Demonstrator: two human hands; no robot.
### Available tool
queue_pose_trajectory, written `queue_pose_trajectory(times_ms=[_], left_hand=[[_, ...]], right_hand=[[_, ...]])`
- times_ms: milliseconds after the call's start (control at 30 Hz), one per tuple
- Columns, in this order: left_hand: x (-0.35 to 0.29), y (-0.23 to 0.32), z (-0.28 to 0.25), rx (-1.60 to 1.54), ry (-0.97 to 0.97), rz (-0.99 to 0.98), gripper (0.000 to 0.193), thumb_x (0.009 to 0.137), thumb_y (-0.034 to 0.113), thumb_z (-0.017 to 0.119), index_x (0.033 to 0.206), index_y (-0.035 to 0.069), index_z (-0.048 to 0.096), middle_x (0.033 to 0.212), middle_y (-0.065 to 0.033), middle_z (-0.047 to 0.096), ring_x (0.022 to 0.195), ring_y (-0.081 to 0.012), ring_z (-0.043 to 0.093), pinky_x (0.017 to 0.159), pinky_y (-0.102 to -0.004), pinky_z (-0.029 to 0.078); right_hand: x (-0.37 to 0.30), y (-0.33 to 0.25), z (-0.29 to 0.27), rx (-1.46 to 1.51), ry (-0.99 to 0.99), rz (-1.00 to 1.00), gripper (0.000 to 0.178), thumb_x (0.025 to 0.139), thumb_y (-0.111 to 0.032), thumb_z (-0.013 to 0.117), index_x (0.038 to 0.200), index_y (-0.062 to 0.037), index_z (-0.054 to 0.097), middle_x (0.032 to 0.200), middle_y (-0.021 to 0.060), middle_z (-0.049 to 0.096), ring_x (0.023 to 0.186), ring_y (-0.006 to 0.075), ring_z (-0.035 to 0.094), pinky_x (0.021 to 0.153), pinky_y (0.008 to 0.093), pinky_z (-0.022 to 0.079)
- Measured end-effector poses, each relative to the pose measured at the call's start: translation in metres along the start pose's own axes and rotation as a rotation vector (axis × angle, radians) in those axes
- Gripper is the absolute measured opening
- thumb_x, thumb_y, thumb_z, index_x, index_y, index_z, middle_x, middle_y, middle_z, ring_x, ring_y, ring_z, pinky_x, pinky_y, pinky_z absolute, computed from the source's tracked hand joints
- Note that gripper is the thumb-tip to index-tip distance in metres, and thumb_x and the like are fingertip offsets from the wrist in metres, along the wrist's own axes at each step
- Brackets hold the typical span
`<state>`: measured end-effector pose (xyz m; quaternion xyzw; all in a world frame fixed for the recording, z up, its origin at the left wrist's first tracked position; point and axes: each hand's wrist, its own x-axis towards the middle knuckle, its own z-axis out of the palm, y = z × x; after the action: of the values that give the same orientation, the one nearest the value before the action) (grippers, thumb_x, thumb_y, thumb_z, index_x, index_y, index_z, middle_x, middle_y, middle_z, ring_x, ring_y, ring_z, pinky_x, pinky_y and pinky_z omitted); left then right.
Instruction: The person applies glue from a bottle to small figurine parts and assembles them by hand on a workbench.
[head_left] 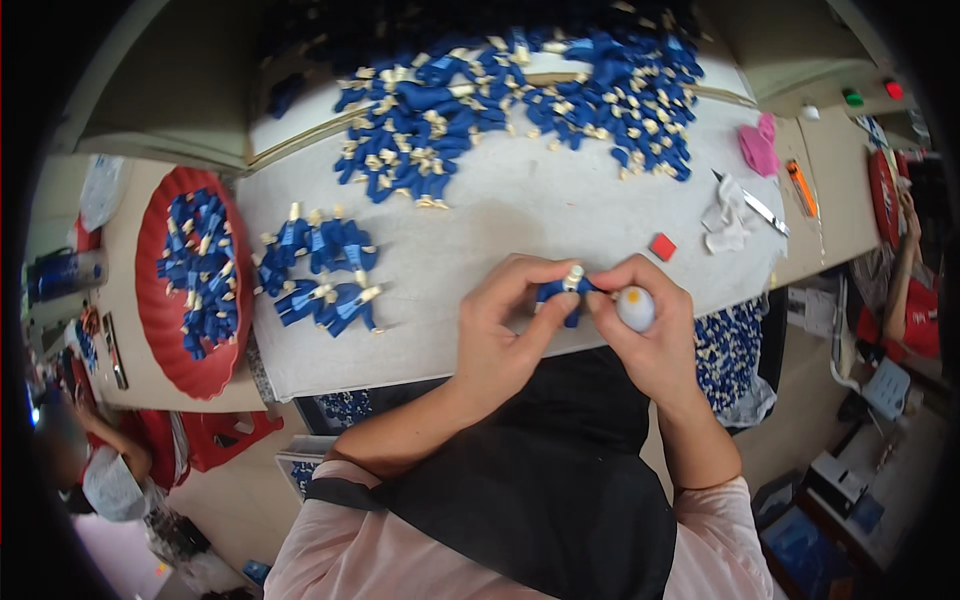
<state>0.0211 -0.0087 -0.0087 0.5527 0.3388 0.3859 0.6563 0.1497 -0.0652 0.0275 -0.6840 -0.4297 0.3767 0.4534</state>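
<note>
Near the front edge of the white work surface (420,300), both hands meet around a small blue figure piece with a cream tip (573,273). My left hand (500,325) pinches this piece between thumb and fingers. A white rounded tool end with a yellow spot (637,310) sits in my right hand (660,335), whose fingertips are at the piece's right side; the tool's working end is hidden. To the left lies a group of similar blue and cream pieces (320,245). A large heap of them (430,115) spreads across the back.
A red scalloped tray (150,290) at the left holds more pieces. On the right are a red block (663,246), a white crumpled cloth (728,215), a metal blade (765,213), a pink cloth (760,145) and an orange cutter (801,187). Other people sit at both sides.
</note>
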Motion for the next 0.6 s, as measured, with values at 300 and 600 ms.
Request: queue_pose_trajectory(times_ms=[300, 600], left_hand=[[0.008, 0.038, -0.048, 0.661, -0.098, 0.2, 0.026, 0.071, -0.001, 0.06, 0.096, 0.002, 0.056, 0.089, -0.0106, 0.054, 0.078, -0.021, 0.054, 0.064, -0.0272, 0.044], [0.042, 0.077, -0.082, 1.27, -0.092, 0.409, 0.024, 0.071, 0.006, 0.06, 0.095, 0.004, 0.057, 0.08, -0.011, 0.056, 0.074, -0.0254, 0.052, 0.068, -0.0355, 0.041]], right_hand=[[0.002, -0.008, 0.011, 0.171, 0.04, -0.028, 0.028, 0.071, 0.003, 0.059, 0.099, -0.0003, 0.057, 0.073, 0.0005, 0.053, 0.07, 0.0053, 0.047, 0.064, 0.0173, 0.037], [-0.004, 0.011, -0.008, 0.119, 0.088, -0.05, 0.037, 0.066, 0.004, 0.061, 0.102, -0.0017, 0.055, 0.076, 0.0007, 0.051, 0.069, 0.0065, 0.046, 0.064, 0.018, 0.036]])
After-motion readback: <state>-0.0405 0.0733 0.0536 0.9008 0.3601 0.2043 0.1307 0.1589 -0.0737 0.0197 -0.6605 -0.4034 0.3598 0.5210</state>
